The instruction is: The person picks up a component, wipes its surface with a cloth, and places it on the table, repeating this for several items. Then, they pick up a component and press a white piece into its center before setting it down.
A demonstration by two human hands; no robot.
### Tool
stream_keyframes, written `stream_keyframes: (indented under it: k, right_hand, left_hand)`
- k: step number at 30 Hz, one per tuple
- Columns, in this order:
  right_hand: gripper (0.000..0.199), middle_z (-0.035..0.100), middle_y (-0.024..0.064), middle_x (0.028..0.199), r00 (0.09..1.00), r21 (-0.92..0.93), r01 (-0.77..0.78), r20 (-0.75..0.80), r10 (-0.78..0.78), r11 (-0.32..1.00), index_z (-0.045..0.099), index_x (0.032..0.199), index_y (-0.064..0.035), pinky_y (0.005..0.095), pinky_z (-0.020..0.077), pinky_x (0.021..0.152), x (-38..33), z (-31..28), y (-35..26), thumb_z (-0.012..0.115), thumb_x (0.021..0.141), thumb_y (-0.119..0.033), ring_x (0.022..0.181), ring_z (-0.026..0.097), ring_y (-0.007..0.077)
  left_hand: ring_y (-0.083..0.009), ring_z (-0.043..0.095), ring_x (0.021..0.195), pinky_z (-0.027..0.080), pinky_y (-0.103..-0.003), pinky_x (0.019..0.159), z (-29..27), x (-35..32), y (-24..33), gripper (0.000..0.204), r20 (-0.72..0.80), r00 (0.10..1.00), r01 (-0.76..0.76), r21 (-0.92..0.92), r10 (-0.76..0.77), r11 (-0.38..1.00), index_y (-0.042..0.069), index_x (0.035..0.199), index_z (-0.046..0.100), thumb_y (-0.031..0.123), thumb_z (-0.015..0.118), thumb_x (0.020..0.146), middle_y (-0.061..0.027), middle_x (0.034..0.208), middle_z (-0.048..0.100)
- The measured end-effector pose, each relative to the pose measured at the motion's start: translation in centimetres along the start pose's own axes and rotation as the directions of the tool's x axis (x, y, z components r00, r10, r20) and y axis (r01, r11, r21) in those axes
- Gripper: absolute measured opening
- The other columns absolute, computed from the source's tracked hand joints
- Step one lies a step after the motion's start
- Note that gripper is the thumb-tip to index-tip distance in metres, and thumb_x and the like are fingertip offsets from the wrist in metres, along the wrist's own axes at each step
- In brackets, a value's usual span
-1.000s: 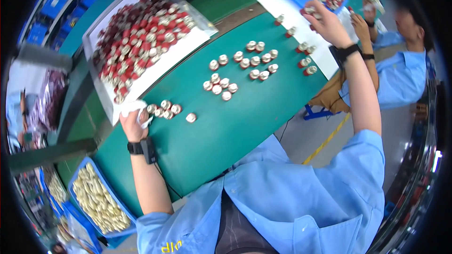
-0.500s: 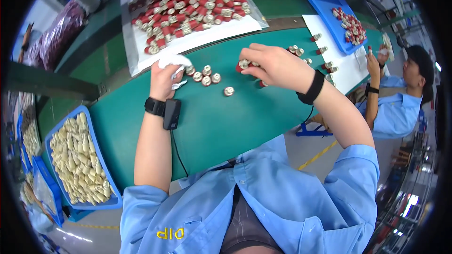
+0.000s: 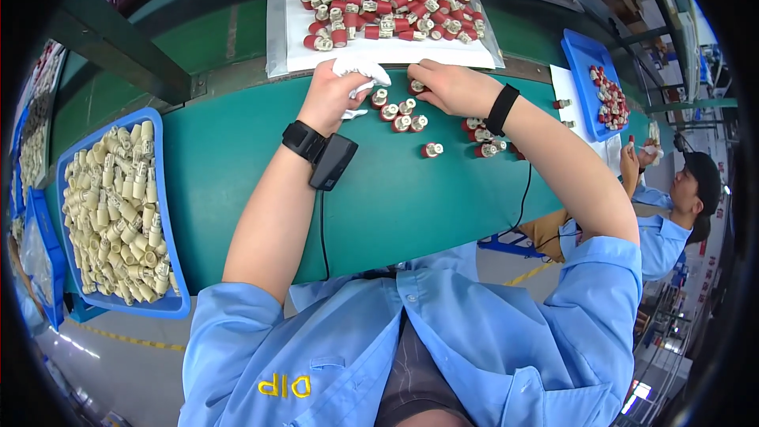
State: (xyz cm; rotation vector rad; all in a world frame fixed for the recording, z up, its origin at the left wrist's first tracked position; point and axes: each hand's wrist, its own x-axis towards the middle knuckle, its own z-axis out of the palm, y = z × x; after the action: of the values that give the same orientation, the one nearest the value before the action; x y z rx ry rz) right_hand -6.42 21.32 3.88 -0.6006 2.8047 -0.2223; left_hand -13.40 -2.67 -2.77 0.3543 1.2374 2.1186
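Observation:
My left hand (image 3: pixel 326 100) is closed on a crumpled white cloth (image 3: pixel 360 71) near the far edge of the green table. Close by on its right, my right hand (image 3: pixel 457 88) pinches a small red cylindrical part with a metal cap (image 3: pixel 417 85). Several similar capped parts (image 3: pixel 402 122) stand on the table just below and between the hands. One capped part (image 3: pixel 432 150) sits apart from them, nearer to me. Another group of capped parts (image 3: pixel 488 149) is below my right wrist, partly hidden by the forearm.
Beyond my hands, a tray (image 3: pixel 277 16) with white lining holds a heap of red capped parts. A blue bin (image 3: pixel 175 269) of cream-coloured parts stands at left. At right are a blue tray (image 3: pixel 575 55) of red parts and a seated co-worker (image 3: pixel 660 225). Cables trail from both wrists.
The whole view has shifted. My hands have come closer together, the right one moving from above the loose parts toward the cloth with a red capped part in its fingers.

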Motion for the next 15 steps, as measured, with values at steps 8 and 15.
stream_keyframes:
  k: [8,15]
  right_hand:
    - [0.052,0.059,0.0176,0.119,1.000,0.064,0.003,-0.030,-0.001,0.998,0.043,0.136,-0.0100,0.0466,0.0552,0.082,-1.2,-0.6,-0.4,0.069,0.093,-0.022,0.100,0.067,0.0377]
    - [0.049,0.064,0.0128,0.114,0.890,0.354,0.024,-0.433,0.141,0.935,0.048,0.139,-0.0050,0.0348,0.0535,0.084,-9.7,-7.4,-5.2,0.067,0.094,-0.013,0.095,0.066,0.0232]
  left_hand:
    - [-0.0059,0.051,0.060,0.033,-0.020,0.049,-0.2,0.3,0.2,0.012,0.040,0.999,0.019,-0.021,-0.018,1.000,0.001,0.101,0.066,0.003,0.062,0.090,-0.0002,0.078,0.062]
    - [-0.0079,0.043,0.050,0.029,-0.023,0.045,0.3,0.3,0.0,0.013,-0.012,0.999,-0.031,0.027,0.031,0.999,-0.002,0.099,0.064,0.002,0.056,0.089,-0.0021,0.066,0.055]
